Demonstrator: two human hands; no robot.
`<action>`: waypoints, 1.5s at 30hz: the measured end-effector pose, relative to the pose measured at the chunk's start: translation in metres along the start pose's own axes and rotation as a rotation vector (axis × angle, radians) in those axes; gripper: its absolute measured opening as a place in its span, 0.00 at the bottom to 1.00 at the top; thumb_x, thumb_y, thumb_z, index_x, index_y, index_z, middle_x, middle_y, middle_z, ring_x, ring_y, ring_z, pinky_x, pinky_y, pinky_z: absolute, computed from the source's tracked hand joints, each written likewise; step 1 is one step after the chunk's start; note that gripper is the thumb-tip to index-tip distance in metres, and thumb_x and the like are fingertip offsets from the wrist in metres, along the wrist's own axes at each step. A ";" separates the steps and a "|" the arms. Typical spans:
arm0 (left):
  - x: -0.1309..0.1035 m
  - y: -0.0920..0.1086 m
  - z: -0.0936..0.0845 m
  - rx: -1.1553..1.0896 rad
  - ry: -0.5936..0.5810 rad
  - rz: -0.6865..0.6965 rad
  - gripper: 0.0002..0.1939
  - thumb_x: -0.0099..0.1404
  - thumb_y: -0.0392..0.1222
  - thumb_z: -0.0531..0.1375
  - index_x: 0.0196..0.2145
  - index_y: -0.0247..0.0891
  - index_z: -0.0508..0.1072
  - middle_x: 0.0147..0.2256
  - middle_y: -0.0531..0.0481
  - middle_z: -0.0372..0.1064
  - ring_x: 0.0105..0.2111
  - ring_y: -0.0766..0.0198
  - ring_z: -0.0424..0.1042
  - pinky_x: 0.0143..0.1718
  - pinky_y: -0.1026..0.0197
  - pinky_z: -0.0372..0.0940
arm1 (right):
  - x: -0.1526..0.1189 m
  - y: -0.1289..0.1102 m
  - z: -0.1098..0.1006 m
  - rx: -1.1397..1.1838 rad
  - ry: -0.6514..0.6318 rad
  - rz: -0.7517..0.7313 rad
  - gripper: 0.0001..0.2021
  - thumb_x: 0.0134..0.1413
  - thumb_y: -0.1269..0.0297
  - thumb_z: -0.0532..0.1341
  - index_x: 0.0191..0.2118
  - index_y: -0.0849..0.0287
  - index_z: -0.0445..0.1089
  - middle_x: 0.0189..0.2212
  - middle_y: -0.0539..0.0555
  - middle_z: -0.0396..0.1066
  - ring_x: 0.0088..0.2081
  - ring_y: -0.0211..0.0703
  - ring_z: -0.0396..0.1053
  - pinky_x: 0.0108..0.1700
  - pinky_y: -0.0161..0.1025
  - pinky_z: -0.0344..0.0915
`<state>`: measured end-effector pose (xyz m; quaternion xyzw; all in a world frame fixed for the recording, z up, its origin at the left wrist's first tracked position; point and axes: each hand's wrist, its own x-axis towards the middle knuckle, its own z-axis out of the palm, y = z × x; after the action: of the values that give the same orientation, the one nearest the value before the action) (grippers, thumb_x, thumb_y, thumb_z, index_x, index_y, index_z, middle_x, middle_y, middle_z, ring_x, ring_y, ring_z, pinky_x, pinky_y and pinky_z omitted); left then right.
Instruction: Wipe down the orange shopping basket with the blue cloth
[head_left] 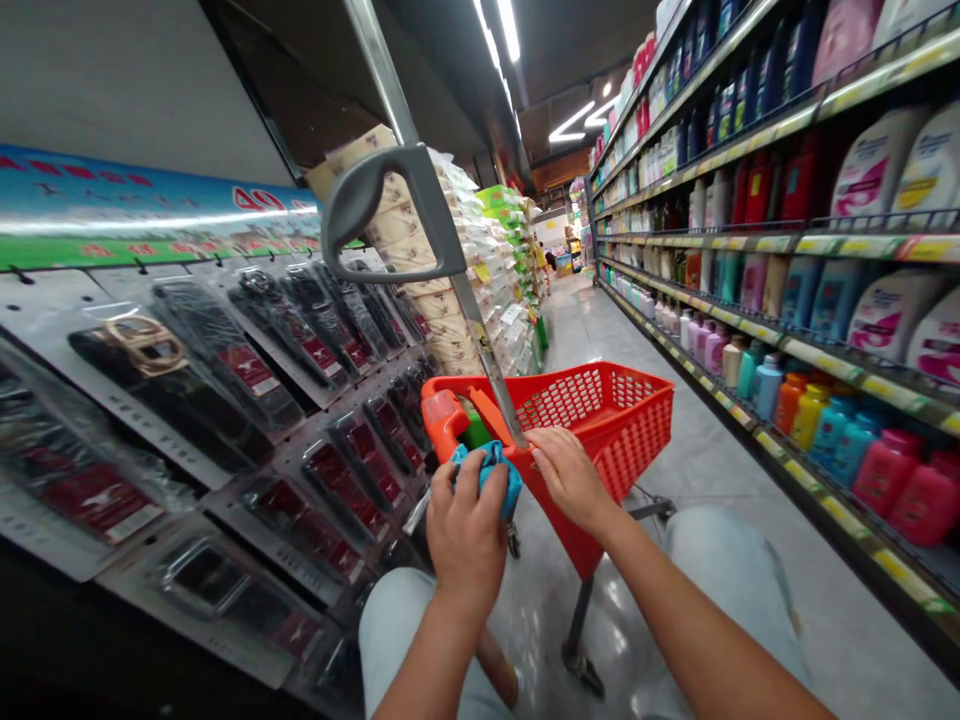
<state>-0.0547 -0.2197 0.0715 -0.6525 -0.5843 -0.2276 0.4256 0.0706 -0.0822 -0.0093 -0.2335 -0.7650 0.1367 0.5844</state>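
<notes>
A red plastic shopping basket cart (pixel 630 440) stands in front of my knees, with a long metal pole (pixel 491 370) rising from its near edge to a grey loop handle (pixel 442 215). My left hand (pixel 469 515) is closed over a crumpled blue cloth (pixel 504 478) and presses it to the cart's near rim, beside the red handle grip (pixel 442 412). My right hand (pixel 566 472) rests on the rim at the foot of the pole, its fingers closed around the edge there. A bit of something green shows behind the cloth; I cannot make out what it is.
Packaged belts (pixel 247 370) hang on a rack close at my left. Stacked cartons (pixel 420 240) stand beyond them. Shelves of bottles (pixel 817 300) run along the right. The grey tiled floor (pixel 585 330) stretches ahead, and the cart's caster wheel (pixel 583 672) is near my legs.
</notes>
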 end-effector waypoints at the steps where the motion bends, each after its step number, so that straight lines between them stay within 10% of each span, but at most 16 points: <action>1: 0.002 -0.004 0.002 -0.006 -0.003 -0.061 0.20 0.60 0.26 0.59 0.48 0.42 0.77 0.52 0.43 0.71 0.49 0.47 0.61 0.49 0.48 0.67 | 0.002 0.001 0.002 0.012 -0.017 -0.007 0.16 0.70 0.65 0.51 0.57 0.55 0.70 0.54 0.58 0.74 0.58 0.48 0.68 0.65 0.56 0.59; 5: 0.005 -0.015 0.018 0.048 -0.021 -0.212 0.20 0.60 0.29 0.61 0.49 0.41 0.77 0.53 0.41 0.70 0.49 0.45 0.61 0.48 0.46 0.68 | 0.008 0.005 0.015 0.051 -0.072 -0.033 0.20 0.67 0.71 0.50 0.60 0.55 0.68 0.55 0.57 0.73 0.58 0.47 0.68 0.65 0.56 0.59; 12: -0.023 -0.018 0.046 0.021 -0.056 0.059 0.20 0.63 0.27 0.58 0.47 0.47 0.77 0.55 0.47 0.70 0.51 0.48 0.60 0.49 0.49 0.67 | 0.012 0.012 0.024 0.070 -0.096 -0.052 0.27 0.61 0.78 0.49 0.62 0.56 0.67 0.57 0.57 0.72 0.60 0.47 0.66 0.66 0.55 0.59; 16: -0.020 -0.030 0.055 -0.064 0.044 -0.203 0.22 0.60 0.27 0.59 0.50 0.43 0.76 0.56 0.43 0.67 0.51 0.48 0.60 0.54 0.46 0.65 | 0.010 0.032 0.018 0.059 -0.131 -0.016 0.26 0.60 0.78 0.49 0.60 0.55 0.69 0.56 0.57 0.73 0.58 0.46 0.68 0.65 0.56 0.61; 24: -0.049 0.006 0.118 -0.235 -0.049 -0.092 0.21 0.61 0.25 0.58 0.44 0.49 0.78 0.51 0.47 0.69 0.49 0.53 0.62 0.50 0.52 0.68 | 0.009 0.060 0.032 0.065 -0.074 0.007 0.26 0.59 0.77 0.50 0.60 0.55 0.70 0.54 0.58 0.74 0.57 0.47 0.68 0.64 0.56 0.60; 31: -0.053 -0.029 0.128 -0.313 -0.081 -0.270 0.21 0.64 0.29 0.58 0.52 0.44 0.77 0.57 0.40 0.60 0.57 0.48 0.56 0.61 0.41 0.59 | 0.011 0.065 0.033 0.127 -0.093 0.016 0.26 0.59 0.76 0.50 0.59 0.54 0.71 0.53 0.57 0.75 0.56 0.46 0.69 0.64 0.55 0.61; 40: -0.151 0.042 0.171 -0.531 -0.404 -0.504 0.24 0.53 0.22 0.59 0.42 0.46 0.80 0.49 0.46 0.66 0.51 0.55 0.67 0.54 0.51 0.68 | 0.011 0.061 0.036 0.118 -0.089 0.066 0.26 0.57 0.77 0.50 0.58 0.56 0.72 0.54 0.57 0.75 0.58 0.45 0.69 0.67 0.56 0.57; 45: -0.160 0.056 0.194 -0.592 -0.461 -0.816 0.15 0.64 0.30 0.59 0.48 0.39 0.76 0.53 0.44 0.66 0.54 0.55 0.68 0.57 0.47 0.66 | 0.012 0.059 0.032 0.118 -0.122 0.053 0.29 0.55 0.78 0.50 0.60 0.52 0.71 0.56 0.54 0.74 0.59 0.43 0.68 0.68 0.56 0.56</action>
<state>-0.0744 -0.1491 -0.1754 -0.4980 -0.7787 -0.3797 -0.0377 0.0493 -0.0233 -0.0365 -0.2098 -0.7834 0.2109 0.5457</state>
